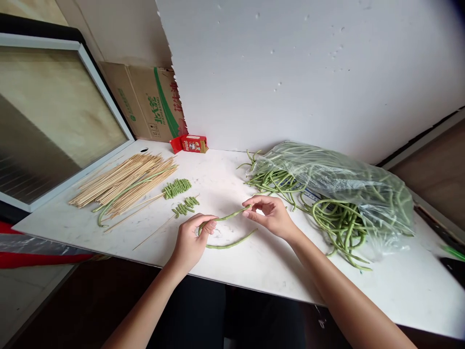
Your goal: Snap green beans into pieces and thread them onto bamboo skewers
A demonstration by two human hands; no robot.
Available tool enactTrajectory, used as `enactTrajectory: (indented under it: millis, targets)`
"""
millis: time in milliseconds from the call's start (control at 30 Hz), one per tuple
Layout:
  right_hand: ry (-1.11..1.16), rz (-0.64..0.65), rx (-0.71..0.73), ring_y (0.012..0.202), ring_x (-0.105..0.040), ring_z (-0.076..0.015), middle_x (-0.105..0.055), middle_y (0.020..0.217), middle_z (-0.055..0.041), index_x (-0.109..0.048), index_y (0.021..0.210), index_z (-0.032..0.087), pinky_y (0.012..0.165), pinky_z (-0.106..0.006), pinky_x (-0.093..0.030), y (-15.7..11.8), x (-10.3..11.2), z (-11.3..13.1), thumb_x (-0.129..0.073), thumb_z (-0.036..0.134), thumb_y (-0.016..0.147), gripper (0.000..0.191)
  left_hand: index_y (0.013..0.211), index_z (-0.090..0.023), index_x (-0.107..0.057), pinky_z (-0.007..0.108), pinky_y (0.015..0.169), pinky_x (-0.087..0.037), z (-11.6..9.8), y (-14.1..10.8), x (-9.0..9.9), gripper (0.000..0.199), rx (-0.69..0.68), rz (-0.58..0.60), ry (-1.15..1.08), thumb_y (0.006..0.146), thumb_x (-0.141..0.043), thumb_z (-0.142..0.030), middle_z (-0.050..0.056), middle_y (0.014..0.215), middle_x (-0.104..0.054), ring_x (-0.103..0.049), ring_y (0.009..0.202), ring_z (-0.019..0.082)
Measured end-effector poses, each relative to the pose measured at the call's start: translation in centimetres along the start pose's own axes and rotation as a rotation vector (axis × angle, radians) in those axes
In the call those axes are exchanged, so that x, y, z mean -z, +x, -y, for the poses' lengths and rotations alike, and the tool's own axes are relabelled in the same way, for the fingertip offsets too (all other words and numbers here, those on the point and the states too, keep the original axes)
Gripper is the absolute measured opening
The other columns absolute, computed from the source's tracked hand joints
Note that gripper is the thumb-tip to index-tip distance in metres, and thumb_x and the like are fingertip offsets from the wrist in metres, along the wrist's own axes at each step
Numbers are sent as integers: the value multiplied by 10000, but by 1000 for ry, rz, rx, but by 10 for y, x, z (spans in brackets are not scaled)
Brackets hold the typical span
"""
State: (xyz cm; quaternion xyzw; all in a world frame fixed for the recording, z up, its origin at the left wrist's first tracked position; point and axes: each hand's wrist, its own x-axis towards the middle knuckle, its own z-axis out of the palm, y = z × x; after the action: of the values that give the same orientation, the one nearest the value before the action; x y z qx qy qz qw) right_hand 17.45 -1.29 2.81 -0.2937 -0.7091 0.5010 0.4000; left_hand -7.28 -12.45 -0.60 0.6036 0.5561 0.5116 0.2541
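A long green bean (232, 214) is stretched between my two hands above the white table. My left hand (194, 237) is closed round it near its middle, thumb on top. From there the bean loops back to the right, its loose end hanging below. With thumb and fingertips, my right hand (271, 213) pinches the upper end. Just left of my left hand lies a skewer with short bean pieces (185, 207) spaced along it. Behind it is a fuller skewer of tightly packed bean pieces (177, 188).
Bare bamboo skewers (134, 179) lie piled on the left with a long bean across them. On the right, a clear plastic bag (337, 169) spills loose long beans (341, 223). A small red box (194, 144) and a cardboard carton (145, 99) stand behind. A framed glass panel (61, 111) leans at left.
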Motion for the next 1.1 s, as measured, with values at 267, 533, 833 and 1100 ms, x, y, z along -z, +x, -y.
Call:
enactTrajectory:
  millis: [267,533,833,1100]
  targets:
    - [-188,-97,161,846,-668,-202,-775,968,-82,-791,1002,222,721,-346,-546,-5,15,0,-800,351,915,156,1209,-226,-725,420,949,-510,-27,54,-34,255,-366,130,441,977,-702,-329,90,1094,-761,-696,1038,267]
    - [-290,-247,133,827,-684,-201,-754,917,-74,-734,930,196,691,-323,-561,-1,33,-9,-771,340,901,152,1036,-218,-757,337,859,-528,-8,112,-76,120,-462,349,239,1009,-644,-250,56,991,-758,-697,899,196]
    - [-567,-162,215,848,-647,-218,-767,916,-77,-780,1038,223,723,-354,-544,-1,34,-19,-731,308,950,132,1129,-205,-766,328,850,-550,6,110,-83,208,-496,282,160,1037,-583,-247,82,994,-708,-680,916,191]
    - [-507,-141,140,851,-650,-216,-775,944,-90,-768,1000,204,734,-353,-554,0,24,-17,-704,348,972,160,1050,-188,-784,279,753,-553,10,107,-82,135,-373,249,-28,986,-667,-210,78,977,-744,-700,883,176]
